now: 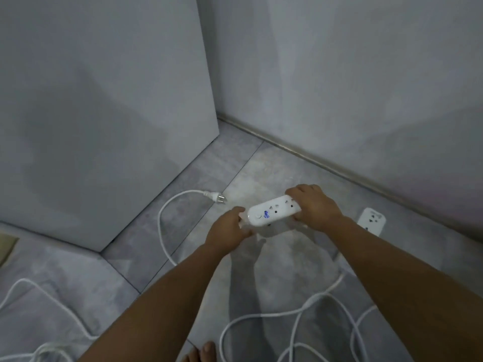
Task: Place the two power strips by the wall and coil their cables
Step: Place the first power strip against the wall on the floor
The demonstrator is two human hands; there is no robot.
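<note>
A white power strip (273, 210) with a blue mark and a round switch is held above the grey floor. My left hand (226, 229) grips its near end and my right hand (315, 206) grips its far end. A second white power strip (371, 221) lies on the floor to the right, close to the wall, partly hidden by my right forearm. A white cable (167, 231) runs along the floor on the left and ends in a plug (217, 198). More white cable (295, 317) lies in loose loops at the bottom right.
A grey cabinet side (130, 126) stands to the left, meeting the wall (339, 87) and its baseboard (300, 152) at a corner. Further cable loops (39, 309) lie at the bottom left. A bare foot (203, 352) shows at the bottom edge.
</note>
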